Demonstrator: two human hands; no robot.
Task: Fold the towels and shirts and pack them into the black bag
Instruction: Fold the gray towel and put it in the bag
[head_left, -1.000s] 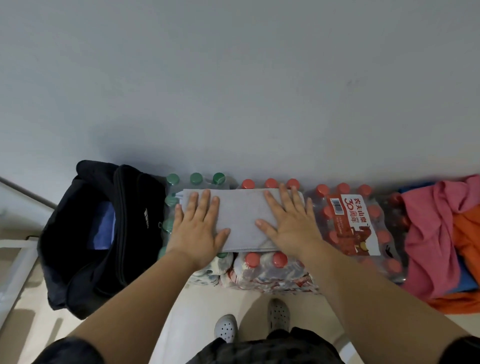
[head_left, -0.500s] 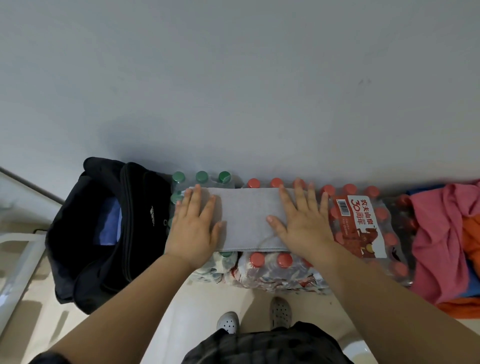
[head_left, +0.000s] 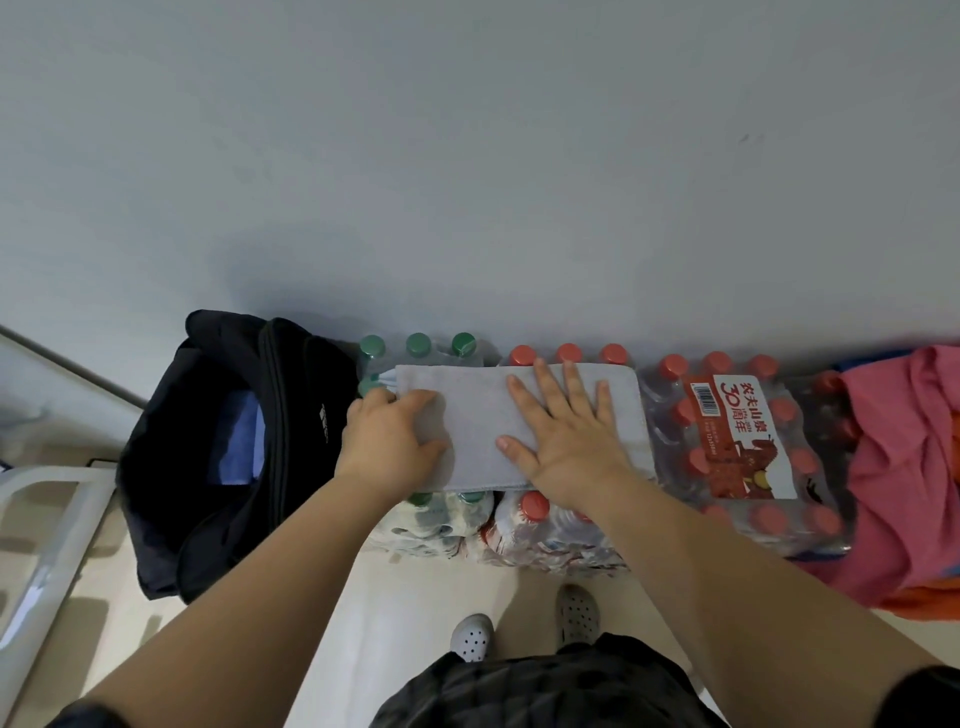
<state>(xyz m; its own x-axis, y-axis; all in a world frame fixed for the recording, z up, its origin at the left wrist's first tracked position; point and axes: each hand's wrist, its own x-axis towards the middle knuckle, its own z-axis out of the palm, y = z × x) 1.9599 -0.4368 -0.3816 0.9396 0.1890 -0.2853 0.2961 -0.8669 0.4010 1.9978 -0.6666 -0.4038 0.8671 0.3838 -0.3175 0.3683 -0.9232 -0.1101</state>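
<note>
Against a plain grey wall (head_left: 467, 182), shrink-wrapped packs of bottled water sit in a row on the pale floor (head_left: 415, 597). They are a green-capped pack (head_left: 418, 345), a red-capped pack (head_left: 566, 353) and, at 3 o'clock from these, a labelled pack (head_left: 743, 441) with red print. At 3 o'clock beyond that pack lies a heap of unfolded clothes, a pink garment (head_left: 909, 467) on top and orange cloth (head_left: 924, 603) under it.

The black bag (head_left: 208, 441) stands open on the floor at 9 o'clock from the green-capped pack, just beside it, with blue cloth (head_left: 236, 441) showing inside. A white frame (head_left: 47, 519) lies at 9 o'clock from the bag. The person's grey shoes (head_left: 470, 636) stand at 6 o'clock from the packs.

The grey towel (head_left: 478, 415), folded into a long flat strip, lies across the tops of the green-capped and red-capped packs. Nothing lies between it and the bag's mouth.

The left hand (head_left: 389, 441) is at the towel's 9 o'clock end, its fingers curled over that edge and its thumb on top, gripping the cloth. The right hand (head_left: 566, 441) lies flat on the towel toward its 3 o'clock half, fingers straight and spread, palm pressing down.
</note>
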